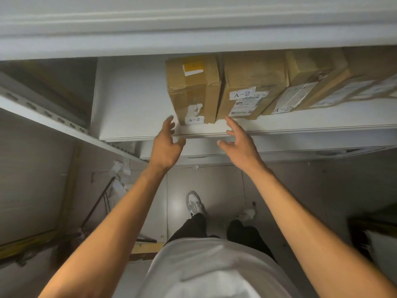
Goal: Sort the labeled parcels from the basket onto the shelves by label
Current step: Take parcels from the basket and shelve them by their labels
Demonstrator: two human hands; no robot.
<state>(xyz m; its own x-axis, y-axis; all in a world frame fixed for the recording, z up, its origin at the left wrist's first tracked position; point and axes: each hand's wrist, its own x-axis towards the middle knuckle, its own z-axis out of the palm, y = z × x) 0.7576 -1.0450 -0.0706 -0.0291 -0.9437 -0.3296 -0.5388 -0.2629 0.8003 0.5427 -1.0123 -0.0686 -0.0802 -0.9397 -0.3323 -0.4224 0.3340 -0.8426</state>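
White shelf (133,104) carries cardboard parcels marked A-2. Left hand (166,145) and right hand (238,140) hover before the leftmost parcel (193,89), fingers spread, holding nothing.

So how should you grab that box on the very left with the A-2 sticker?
Probably by its two long sides near the front end, coming straight in from the shelf's open edge. The leftmost box lies lengthwise, another parcel hugs its right, and both open hands already flank it.
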